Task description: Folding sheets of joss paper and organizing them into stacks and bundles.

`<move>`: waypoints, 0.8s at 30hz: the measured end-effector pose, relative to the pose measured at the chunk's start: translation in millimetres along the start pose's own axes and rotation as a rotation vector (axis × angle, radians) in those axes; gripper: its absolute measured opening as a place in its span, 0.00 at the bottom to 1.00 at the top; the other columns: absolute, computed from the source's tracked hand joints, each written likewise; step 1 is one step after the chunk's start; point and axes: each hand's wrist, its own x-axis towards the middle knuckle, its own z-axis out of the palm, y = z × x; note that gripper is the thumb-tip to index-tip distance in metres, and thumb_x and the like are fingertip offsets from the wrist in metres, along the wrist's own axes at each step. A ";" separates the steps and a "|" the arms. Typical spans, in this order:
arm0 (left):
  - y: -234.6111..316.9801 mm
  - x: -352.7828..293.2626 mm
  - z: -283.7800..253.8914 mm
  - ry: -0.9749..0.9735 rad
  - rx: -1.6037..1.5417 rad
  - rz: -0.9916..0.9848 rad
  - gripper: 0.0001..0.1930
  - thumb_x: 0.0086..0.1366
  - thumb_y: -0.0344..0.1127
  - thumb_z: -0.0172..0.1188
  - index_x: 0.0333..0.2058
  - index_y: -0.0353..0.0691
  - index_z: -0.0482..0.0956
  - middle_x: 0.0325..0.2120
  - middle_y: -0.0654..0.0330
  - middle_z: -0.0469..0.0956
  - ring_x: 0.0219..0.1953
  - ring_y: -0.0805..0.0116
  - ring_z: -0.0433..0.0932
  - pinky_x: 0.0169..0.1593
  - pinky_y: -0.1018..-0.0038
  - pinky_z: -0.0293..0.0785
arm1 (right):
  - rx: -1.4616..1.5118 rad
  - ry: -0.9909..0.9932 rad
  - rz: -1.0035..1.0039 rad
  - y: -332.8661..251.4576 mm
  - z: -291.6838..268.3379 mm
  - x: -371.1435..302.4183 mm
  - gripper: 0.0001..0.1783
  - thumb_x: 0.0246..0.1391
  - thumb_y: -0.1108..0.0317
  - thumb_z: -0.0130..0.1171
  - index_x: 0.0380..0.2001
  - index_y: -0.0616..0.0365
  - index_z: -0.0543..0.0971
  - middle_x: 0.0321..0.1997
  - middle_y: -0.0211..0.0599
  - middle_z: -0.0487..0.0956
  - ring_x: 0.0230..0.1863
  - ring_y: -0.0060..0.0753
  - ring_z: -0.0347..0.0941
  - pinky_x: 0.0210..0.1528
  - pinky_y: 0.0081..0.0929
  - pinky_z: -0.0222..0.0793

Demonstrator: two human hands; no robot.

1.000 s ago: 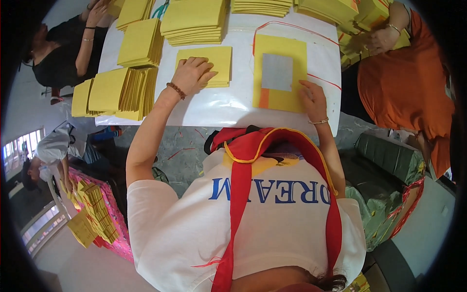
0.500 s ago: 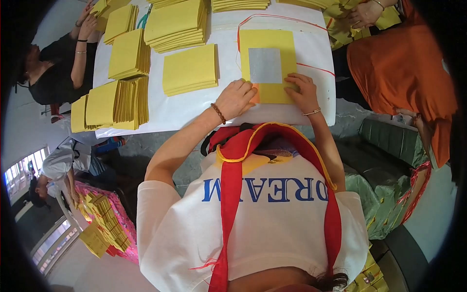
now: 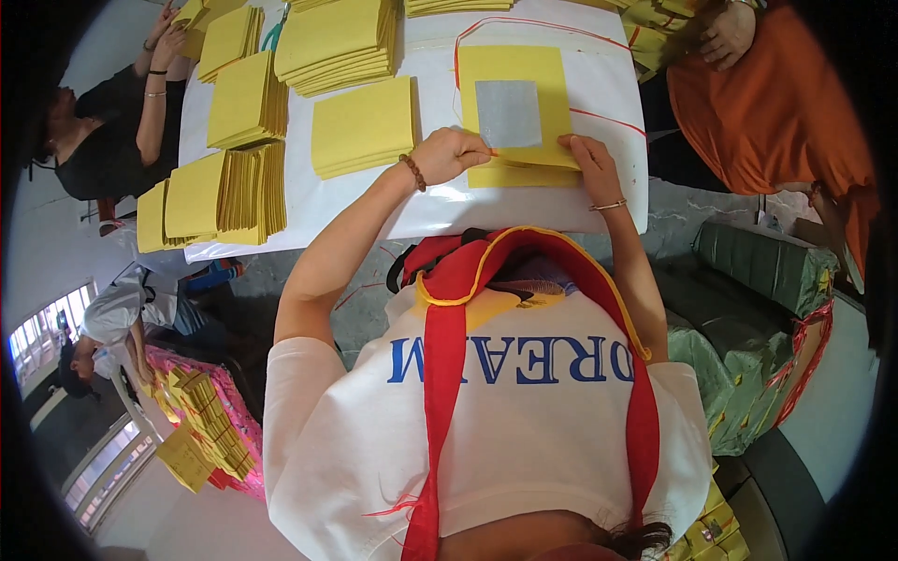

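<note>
Paper (image 3: 513, 64) lay before me on the table (image 3: 351, 213), its near edge pinched by my left hand (image 3: 447, 154) and right hand (image 3: 596, 168), 1 at each corner, apparently for an even lift.

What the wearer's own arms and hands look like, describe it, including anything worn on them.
Both hands are ungloved and the forearms bare. A brown beaded bracelet circles the wrist of the left hand; a thin, pale bangle circles that of the right hand. Both upper arms have plain white short sleeves.
</note>
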 end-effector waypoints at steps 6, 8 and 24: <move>-6.7 6.3 -4.0 -0.098 -0.142 -0.133 0.11 0.60 0.36 0.55 0.34 0.35 0.79 0.19 0.61 0.75 0.24 0.77 0.70 0.28 0.77 0.68 | 0.103 -0.001 0.062 1.4 1.7 0.0 0.17 0.60 0.60 0.44 0.36 0.60 0.79 0.39 0.37 0.79 0.45 0.33 0.69 0.51 0.27 0.60; -8.2 8.7 -4.1 -0.140 -0.230 -0.222 0.11 0.59 0.36 0.55 0.33 0.34 0.79 0.20 0.63 0.75 0.24 0.79 0.70 0.27 0.79 0.69 | 0.089 -0.002 0.042 3.0 2.0 1.1 0.20 0.61 0.59 0.41 0.36 0.60 0.80 0.39 0.36 0.78 0.46 0.33 0.67 0.53 0.28 0.58; -15.4 10.6 -7.1 -0.165 -0.450 -0.333 0.12 0.60 0.37 0.55 0.35 0.34 0.79 0.26 0.65 0.75 0.29 0.78 0.72 0.30 0.78 0.76 | -0.081 -0.033 -0.073 -1.2 1.1 -5.1 0.21 0.41 0.66 0.63 0.43 0.55 0.76 0.44 0.36 0.76 0.49 0.36 0.66 0.52 0.30 0.61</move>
